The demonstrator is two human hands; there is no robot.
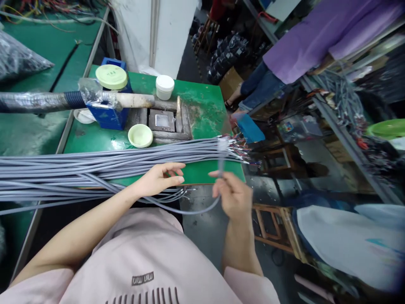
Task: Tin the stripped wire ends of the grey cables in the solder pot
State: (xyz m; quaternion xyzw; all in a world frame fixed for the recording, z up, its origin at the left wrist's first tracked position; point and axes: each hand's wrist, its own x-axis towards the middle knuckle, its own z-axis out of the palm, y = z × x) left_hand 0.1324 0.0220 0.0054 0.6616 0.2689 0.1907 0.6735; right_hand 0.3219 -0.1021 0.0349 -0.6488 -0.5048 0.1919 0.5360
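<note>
My right hand [233, 192] is closed around a single grey cable [202, 210] near its end, which points up and is smeared by motion. From the hand the cable loops down and back to the left, passing under my left forearm. My left hand [163, 177] is held with fingers apart and nothing in them, at the near edge of a long bundle of grey cables [104, 162]. That bundle lies across the green table, its stripped ends [237, 147] with thin coloured wires gathered at the right.
Behind the bundle is a small metal solder pot [162, 121] with a dark frame. Around it stand a pale green bowl [140, 136], a white lidded tub [165, 87], a blue holder [109, 116] and an extraction hose [41, 101]. A person in purple [300, 50] stands at the right.
</note>
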